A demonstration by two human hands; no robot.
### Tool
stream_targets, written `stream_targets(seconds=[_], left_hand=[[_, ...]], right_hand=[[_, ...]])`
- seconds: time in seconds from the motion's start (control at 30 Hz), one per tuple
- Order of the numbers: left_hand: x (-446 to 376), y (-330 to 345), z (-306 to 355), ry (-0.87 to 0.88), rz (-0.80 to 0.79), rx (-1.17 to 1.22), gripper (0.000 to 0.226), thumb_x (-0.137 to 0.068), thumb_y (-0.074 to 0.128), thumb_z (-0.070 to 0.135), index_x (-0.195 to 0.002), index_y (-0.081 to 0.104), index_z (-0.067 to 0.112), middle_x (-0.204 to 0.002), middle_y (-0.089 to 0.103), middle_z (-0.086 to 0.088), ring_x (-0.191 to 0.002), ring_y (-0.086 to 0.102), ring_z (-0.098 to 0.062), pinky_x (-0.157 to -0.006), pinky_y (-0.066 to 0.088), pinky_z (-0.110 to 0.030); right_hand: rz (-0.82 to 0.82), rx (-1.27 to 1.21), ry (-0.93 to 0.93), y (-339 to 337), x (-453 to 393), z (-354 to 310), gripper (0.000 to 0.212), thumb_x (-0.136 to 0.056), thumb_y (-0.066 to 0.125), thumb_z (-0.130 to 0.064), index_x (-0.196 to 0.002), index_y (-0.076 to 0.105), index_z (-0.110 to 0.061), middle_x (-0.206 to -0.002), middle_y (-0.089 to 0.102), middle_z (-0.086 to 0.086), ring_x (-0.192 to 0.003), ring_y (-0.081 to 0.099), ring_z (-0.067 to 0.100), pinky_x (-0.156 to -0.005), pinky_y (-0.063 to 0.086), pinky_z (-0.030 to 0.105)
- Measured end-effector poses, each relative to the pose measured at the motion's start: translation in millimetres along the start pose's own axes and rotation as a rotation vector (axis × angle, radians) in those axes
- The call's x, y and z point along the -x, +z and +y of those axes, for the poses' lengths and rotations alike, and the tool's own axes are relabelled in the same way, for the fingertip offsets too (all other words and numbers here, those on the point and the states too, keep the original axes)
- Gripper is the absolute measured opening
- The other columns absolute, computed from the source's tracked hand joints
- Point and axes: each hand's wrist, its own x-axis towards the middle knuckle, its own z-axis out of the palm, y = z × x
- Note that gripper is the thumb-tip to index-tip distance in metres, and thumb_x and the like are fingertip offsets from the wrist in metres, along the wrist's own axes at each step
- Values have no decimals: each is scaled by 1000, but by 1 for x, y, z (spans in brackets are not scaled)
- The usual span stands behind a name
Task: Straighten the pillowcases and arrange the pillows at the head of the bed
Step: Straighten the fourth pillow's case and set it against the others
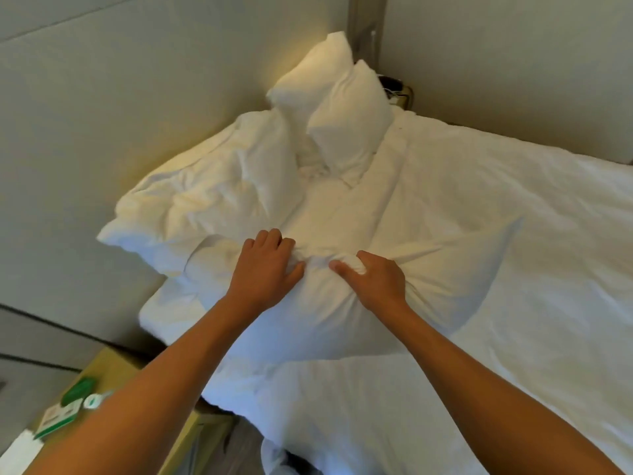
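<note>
A white pillow (329,313) lies across the near corner of the bed, its case bunched at the top edge. My left hand (265,269) grips the wrinkled cloth there, fingers curled into it. My right hand (373,279) clutches a wad of the same pillowcase in its fist, just to the right. Behind lies a crumpled pillow (212,197) beside the wall. Two plump pillows (346,125) (308,77) stand upright in the far corner against the headboard.
White bedding (513,269) covers the bed to the right. A padded wall panel (102,114) runs along the left. A bedside table (102,389) at the lower left holds green packets and cards. A dark object (394,85) sits behind the far pillows.
</note>
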Motion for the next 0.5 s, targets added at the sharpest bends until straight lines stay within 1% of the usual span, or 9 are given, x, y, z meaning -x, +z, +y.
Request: stream_targets(seconds=[0.07,0.13,0.2,0.23,0.27,0.33,0.4,0.5], left_hand=[[24,2,-46,-79,-9,3,44,-94,56,51,-114,65,13,-99,56,-6,-91,52,-30,-76,43,-42],[47,11,-82,-151,-53,22,41,-95,58,49,-113,65,13,-100,57,-7,-92,53,-31,-75,43,-42],[69,29,-110,-204,-142,68,37,-96,60,44,-114,64,12,-101,57,-9,-95,54,-32,-75,44,-42],[79,40,-121,-217,-209,87,34,-97,59,40,-116,64,12,-104,57,-9,-97,54,-32,-76,44,-42],[90,53,-129,-223,-284,94,32,-98,58,35,-119,62,12,-109,57,-9,-101,53,-32,-77,45,-41],[111,77,-144,-233,-406,113,31,-100,53,28,-127,58,15,-118,56,-6,-108,52,-29,-81,46,-38],[127,92,-155,-254,-468,158,29,-102,49,26,-128,57,16,-120,55,-4,-109,53,-26,-83,47,-37],[132,101,-165,-279,-461,227,28,-103,49,30,-126,59,18,-116,58,-2,-105,55,-24,-82,49,-36]], right_hand=[[-41,0,-50,35,-5,-37,75,-74,38,-101,-66,46,-26,-60,55,-12,-59,52,14,-56,35,34],[-124,31,-91,70,-4,-62,67,-77,42,-97,-70,49,-30,-69,64,-10,-65,58,16,-58,40,33],[-222,93,-134,105,1,-73,60,-82,48,-89,-82,57,-29,-84,73,-3,-79,67,22,-68,49,37],[-279,136,-155,120,4,-72,56,-86,52,-83,-91,61,-28,-92,74,1,-88,69,25,-73,51,38],[-352,184,-162,133,8,-69,55,-90,56,-76,-102,62,-22,-101,73,5,-99,67,28,-79,50,39],[-490,251,-142,151,16,-62,53,-95,60,-63,-119,59,-17,-117,67,9,-115,59,30,-87,46,39],[-522,274,-141,156,20,-58,52,-94,63,-59,-124,57,-17,-121,62,7,-118,54,28,-90,44,38],[-470,312,-206,151,17,-58,49,-92,66,-58,-120,61,-18,-117,60,4,-112,54,26,-91,46,40]])
